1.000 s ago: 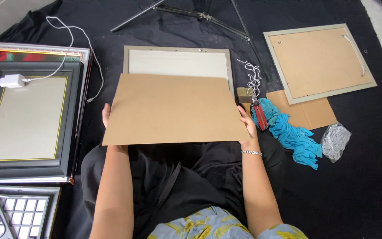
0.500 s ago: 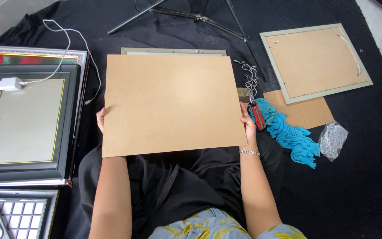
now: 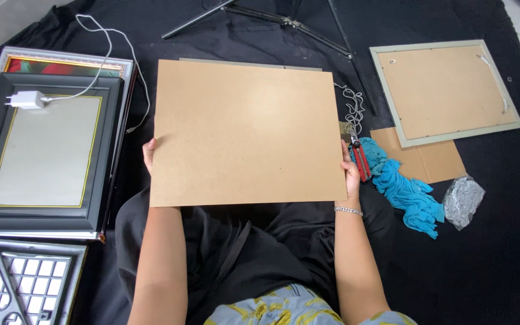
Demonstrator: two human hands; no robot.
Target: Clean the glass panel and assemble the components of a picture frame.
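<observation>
— Where's the brown backing board (image 3: pixel 248 132)?
— Mid-cloth, over the black floor cloth (image 3: pixel 501 241); left hand (image 3: pixel 148 155) and right hand (image 3: pixel 350 174) clasp its side edges.
— Handling?
— Probably stiff, light; hold by the edges.

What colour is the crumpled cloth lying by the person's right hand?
Bright turquoise blue. The cloth lies on the black sheet beside the right hand, clearest in the head view.

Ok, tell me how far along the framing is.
Looks done: one frame lies face down with its backing in. In hand: the left hand and right hand hold a brown board over another frame. Left: the board is not yet seated.
</observation>
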